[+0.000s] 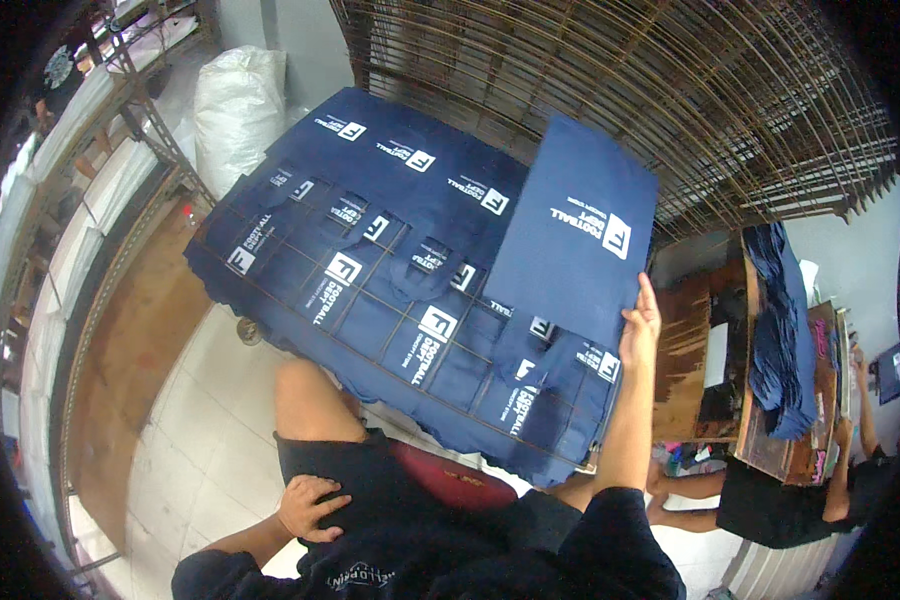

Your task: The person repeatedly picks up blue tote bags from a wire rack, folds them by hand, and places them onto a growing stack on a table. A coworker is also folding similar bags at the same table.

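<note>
White block lettering (575,218) and a white square emblem (616,237) with a dark letter-like sign stand on the raised navy panel (570,265); matching prints, some partly covered, repeat across the navy pieces (420,140) below. Small pale lettering (362,577) marks the dark shirt (450,560).

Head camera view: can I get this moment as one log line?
Right hand: at edge of navy panel | Left hand: resting on dark clothing | Beneath panel: printed navy cloth | Behind: wire racks
</note>
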The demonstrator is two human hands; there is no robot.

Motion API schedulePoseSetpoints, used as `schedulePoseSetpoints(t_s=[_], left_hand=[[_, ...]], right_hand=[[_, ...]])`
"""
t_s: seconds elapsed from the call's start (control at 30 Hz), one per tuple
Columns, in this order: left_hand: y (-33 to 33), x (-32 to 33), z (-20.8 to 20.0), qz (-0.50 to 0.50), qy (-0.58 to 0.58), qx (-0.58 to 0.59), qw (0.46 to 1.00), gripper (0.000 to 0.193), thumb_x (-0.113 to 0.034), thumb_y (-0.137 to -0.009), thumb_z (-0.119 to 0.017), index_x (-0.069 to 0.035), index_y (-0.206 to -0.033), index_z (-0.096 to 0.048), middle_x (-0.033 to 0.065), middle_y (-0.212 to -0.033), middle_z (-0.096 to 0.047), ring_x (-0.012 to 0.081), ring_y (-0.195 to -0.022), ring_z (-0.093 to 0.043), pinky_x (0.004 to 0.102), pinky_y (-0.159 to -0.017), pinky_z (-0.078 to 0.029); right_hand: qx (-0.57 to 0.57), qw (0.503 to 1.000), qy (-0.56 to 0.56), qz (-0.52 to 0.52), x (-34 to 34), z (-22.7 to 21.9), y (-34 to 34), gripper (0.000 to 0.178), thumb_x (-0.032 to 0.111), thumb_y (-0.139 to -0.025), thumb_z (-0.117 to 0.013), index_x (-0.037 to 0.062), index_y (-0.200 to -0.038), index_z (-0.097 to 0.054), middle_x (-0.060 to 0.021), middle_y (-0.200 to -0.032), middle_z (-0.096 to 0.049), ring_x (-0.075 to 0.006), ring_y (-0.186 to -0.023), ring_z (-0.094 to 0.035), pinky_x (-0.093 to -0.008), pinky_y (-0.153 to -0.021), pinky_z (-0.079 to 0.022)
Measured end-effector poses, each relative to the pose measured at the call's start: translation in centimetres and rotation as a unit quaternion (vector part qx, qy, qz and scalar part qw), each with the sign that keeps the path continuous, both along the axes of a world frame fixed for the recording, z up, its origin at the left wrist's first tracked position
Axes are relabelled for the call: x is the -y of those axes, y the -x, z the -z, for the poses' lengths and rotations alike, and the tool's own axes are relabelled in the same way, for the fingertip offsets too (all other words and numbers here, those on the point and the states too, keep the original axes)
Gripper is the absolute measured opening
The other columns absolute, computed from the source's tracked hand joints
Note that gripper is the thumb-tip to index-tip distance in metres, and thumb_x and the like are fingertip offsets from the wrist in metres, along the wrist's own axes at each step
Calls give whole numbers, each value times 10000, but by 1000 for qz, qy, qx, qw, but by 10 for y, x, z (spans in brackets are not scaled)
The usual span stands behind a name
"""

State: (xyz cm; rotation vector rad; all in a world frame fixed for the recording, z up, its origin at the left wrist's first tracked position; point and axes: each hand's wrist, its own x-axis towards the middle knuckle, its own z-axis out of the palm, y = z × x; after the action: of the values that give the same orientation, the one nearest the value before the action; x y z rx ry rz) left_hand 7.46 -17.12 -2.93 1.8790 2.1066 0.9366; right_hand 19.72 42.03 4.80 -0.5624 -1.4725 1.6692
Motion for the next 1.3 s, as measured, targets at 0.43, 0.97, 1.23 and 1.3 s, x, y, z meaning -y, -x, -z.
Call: schedulePoseSetpoints(t_s=[0.43,0.97,1.23,1.3], left_hand=[[-2,1,-1,-19,34,13,999,502,-503,-725,-621,-166,-1095,-643,97,-1068,-574,247,-967,-558,387,-825,-411],[1,-4,-5,-17,30,6,999,500,-522,-731,-608,-165,-1079,-646,86,-1061,-567,231,-948,-571,372,-818,-413],[-1,-2,-3,-15,38,6,999,506,-513,-722,-617,-166,-1089,-640,89,-1058,-562,237,-954,-566,378,-820,-408],[0,-3,-3,-15,33,12,999,505,-512,-721,-616,-167,-1089,-639,90,-1059,-559,240,-956,-564,385,-820,-405]], right_hand=[[206,967,129,79,-76,129,58,738,-115,-673,-458,32,-1389,-357,-177,-1484,-244,-268,-1374,-234,-305,-1025,-291],[252,961,103,57,-97,143,62,734,-71,-665,-507,37,-1380,-378,-186,-1431,-344,-269,-1295,-346,-317,-968,-339],[266,958,84,66,-83,132,70,749,-57,-662,-517,37,-1389,-361,-193,-1423,-351,-276,-1317,-319,-324,-1018,-304],[270,957,84,67,-86,132,70,754,-54,-660,-520,37,-1391,-357,-203,-1413,-362,-283,-1313,-330,-333,-1024,-303]])
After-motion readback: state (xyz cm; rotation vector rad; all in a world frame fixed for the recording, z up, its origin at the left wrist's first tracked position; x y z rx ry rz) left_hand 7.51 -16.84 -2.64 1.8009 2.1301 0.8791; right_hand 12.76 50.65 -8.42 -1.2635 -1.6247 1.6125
